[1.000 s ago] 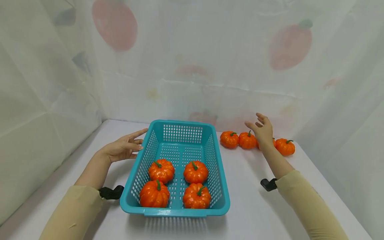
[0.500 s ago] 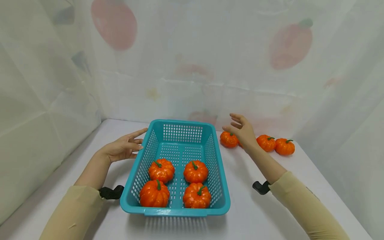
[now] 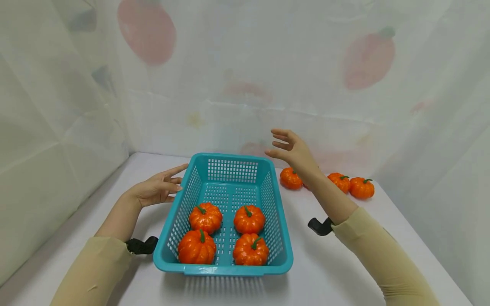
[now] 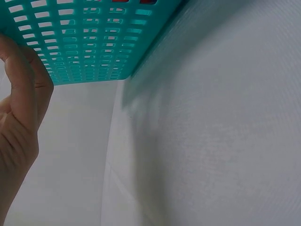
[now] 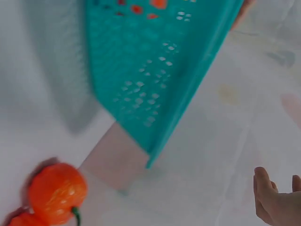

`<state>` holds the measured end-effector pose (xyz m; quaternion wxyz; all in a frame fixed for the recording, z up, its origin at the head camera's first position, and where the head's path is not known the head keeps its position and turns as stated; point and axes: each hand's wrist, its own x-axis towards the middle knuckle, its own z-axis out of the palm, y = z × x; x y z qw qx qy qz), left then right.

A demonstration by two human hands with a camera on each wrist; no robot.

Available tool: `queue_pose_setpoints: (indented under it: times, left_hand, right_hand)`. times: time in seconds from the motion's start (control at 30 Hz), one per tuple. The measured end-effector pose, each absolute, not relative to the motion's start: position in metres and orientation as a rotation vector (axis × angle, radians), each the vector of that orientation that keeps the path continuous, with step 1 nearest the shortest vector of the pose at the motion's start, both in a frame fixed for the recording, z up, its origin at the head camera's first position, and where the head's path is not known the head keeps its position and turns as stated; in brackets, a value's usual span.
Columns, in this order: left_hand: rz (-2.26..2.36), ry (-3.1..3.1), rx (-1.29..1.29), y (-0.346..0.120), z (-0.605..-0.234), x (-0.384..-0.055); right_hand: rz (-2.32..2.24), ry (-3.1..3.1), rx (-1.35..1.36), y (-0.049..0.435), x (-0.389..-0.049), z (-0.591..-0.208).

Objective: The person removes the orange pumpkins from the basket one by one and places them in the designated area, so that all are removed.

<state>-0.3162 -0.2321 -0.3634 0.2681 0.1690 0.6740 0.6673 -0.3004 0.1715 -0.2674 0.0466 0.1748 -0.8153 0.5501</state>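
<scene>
A teal plastic basket (image 3: 285,238) stands on the table with several small orange pumpkins in its near half, two of them a front pumpkin (image 3: 197,248) and a rear pumpkin (image 3: 249,219). My left hand (image 3: 155,189) touches the outside of the basket's left wall, its fingers extended and holding nothing; in the left wrist view its fingers (image 4: 23,84) lie against the perforated side. My right hand (image 3: 294,153) is raised beyond the basket's far right corner, empty, fingers spread and slightly bent. Its forearm partly hides a row of pumpkins.
To the basket's right, at the back of the table, lie several more pumpkins, with the nearest pumpkin (image 3: 291,178) by the basket and the end pumpkin (image 3: 362,188) at the right. A white curtain (image 3: 237,119) with faint fruit prints hangs behind the white table (image 3: 321,276).
My right hand has moved left and up from over the pumpkin row towards the basket's far right corner, empty throughout. The left hand, basket and pumpkins have stayed put.
</scene>
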Motion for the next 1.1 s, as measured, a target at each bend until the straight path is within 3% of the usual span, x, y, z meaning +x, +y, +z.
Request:
queue_pose_setpoints:
  times: [0.4, 1.1]
  left_hand:
    - [1.805, 1.809, 0.468, -0.233, -0.363, -0.316]
    - [1.817, 1.748, 0.512, -0.241, -0.366, -0.317]
  right_hand:
    - [1.9, -2.546, 0.863, 0.104, -0.305, -0.249]
    - [2.136, -3.088, 0.827, 0.024, -0.336, -0.276]
